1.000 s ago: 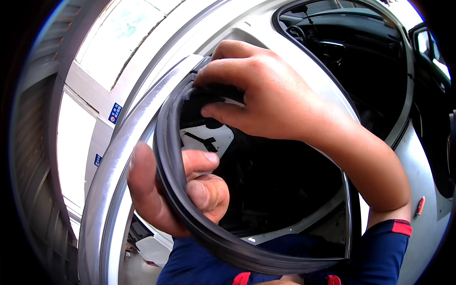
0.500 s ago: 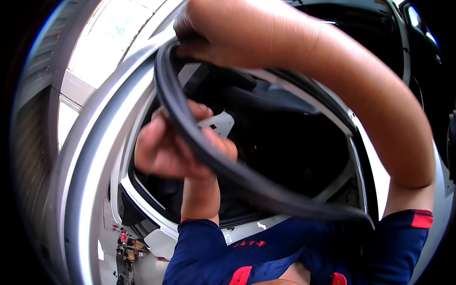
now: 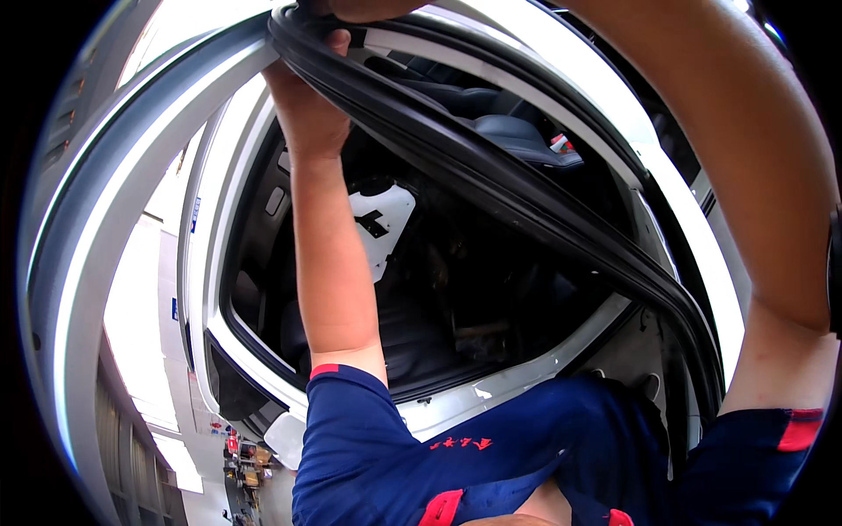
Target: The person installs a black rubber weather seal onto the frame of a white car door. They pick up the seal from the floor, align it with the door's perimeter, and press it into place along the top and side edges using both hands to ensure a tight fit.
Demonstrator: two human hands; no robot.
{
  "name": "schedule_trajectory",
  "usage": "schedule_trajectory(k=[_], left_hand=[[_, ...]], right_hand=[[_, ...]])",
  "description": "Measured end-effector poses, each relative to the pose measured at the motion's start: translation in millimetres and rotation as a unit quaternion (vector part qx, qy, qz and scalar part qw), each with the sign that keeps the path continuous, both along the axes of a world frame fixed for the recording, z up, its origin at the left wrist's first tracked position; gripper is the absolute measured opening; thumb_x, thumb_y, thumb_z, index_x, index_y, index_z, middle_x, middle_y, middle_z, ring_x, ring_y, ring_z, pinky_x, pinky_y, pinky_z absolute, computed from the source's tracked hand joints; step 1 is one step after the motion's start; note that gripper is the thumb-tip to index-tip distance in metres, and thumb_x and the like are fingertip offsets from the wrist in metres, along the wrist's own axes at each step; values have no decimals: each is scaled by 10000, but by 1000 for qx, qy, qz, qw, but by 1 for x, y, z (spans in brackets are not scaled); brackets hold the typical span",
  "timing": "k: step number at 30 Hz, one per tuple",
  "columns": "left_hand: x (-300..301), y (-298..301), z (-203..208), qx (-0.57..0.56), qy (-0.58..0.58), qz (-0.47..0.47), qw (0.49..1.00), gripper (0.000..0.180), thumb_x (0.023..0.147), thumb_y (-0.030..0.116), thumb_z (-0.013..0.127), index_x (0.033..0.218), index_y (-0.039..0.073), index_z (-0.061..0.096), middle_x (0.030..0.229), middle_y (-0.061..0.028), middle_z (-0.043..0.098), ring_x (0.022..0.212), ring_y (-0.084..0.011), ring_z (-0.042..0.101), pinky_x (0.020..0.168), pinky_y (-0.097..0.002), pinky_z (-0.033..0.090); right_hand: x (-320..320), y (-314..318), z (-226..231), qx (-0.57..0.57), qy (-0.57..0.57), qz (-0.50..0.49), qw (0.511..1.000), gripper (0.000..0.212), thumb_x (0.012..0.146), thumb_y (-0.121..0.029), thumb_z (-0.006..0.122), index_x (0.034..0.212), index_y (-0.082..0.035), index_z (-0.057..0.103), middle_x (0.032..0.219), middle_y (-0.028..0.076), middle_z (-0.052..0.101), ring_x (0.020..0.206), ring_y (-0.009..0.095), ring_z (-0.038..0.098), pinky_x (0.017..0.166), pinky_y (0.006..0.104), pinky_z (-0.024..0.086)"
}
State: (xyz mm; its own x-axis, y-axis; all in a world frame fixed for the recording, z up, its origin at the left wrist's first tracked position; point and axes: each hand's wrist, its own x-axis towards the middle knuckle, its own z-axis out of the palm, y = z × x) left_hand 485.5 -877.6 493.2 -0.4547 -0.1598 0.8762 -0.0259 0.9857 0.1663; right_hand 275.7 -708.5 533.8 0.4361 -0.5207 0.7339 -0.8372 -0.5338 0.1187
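Observation:
A long black rubber door seal [image 3: 491, 184] stretches from the upper left down across a white car's door opening [image 3: 219, 263], then curves down beside my right sleeve. My left hand [image 3: 307, 105] is raised at the seal's upper-left bend. Its thumb shows beyond the strip while its fingers wrap behind it, mostly hidden. At the top edge of the picture my right hand [image 3: 373, 7] is closed at the same bend and partly cut off. Its arm arches over from the right.
Inside the car lie a white panel with a black cutout [image 3: 383, 219] and dark seats [image 3: 517, 136]. A pale curved frame [image 3: 88, 237] arcs along the left. Assorted items [image 3: 246, 465] stand on the floor at lower left.
Both hands have moved up and away from me, the left from mid-strip to the upper-left bend. The seal has swung higher and now lies straighter across the opening.

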Motion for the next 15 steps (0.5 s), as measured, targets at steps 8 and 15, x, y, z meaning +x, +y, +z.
schedule_trajectory(k=[8,15], left_hand=[[0,-5,12,-84,-53,-39,994,221,952,143,743,1127,36,661,931,-31,710,865,-105,672,834,-259,505],[18,-11,19,-13,-45,-52,998,288,978,286,724,1020,3,697,861,-74,695,788,-135,643,719,-277,503]], right_hand=[[10,-23,0,-21,20,-8,1000,163,833,-153,713,916,-49,807,828,143,753,746,299,723,716,403,576],[-1,-8,-6,-8,39,18,999,193,895,-190,674,931,-53,804,901,126,760,822,285,730,774,391,582]])
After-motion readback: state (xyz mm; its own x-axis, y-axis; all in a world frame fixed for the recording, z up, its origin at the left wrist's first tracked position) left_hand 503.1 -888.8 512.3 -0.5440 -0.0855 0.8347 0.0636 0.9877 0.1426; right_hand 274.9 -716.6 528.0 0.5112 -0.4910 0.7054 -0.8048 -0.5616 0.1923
